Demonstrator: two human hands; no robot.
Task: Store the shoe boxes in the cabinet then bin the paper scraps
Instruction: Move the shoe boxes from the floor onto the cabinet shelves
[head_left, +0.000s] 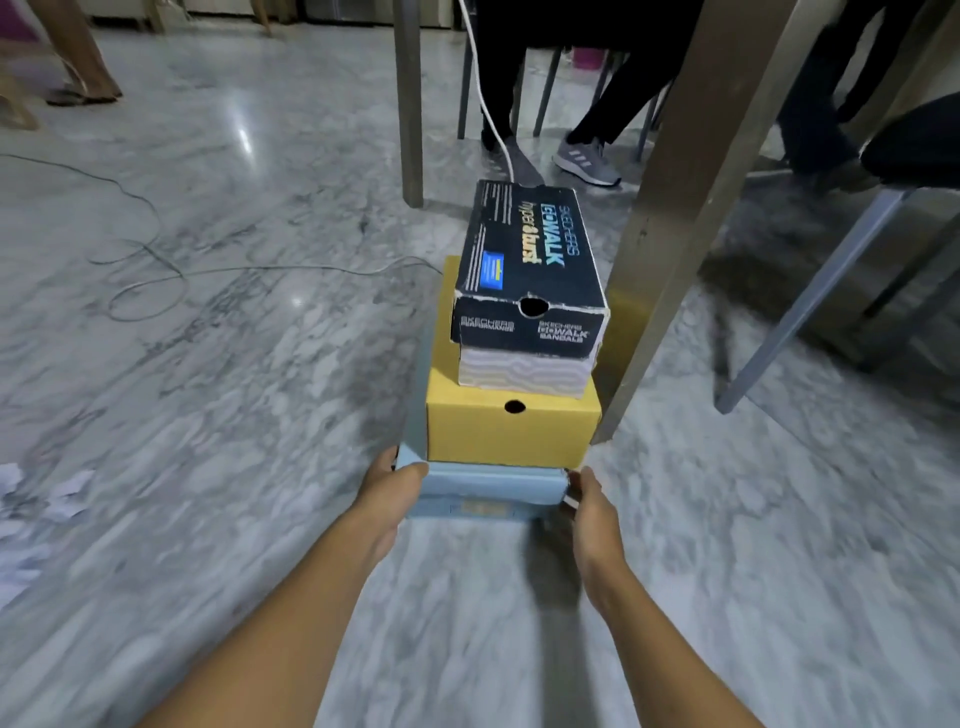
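While outstretched, hands (397, 480) (589, 501) on blue box (488, 486)

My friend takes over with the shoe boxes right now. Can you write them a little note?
The left grip holds the near left corner of the blue box; the right grip holds its near right corner.
The yellow box sits on it, the black box on top.
Done: boxes stacked, none stored; no cabinet in view.
Left: store the boxes, then bin the paper scraps on the floor at far left.

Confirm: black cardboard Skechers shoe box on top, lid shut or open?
Shut. Black cardboard Skechers shoe box: lid seated over white base.
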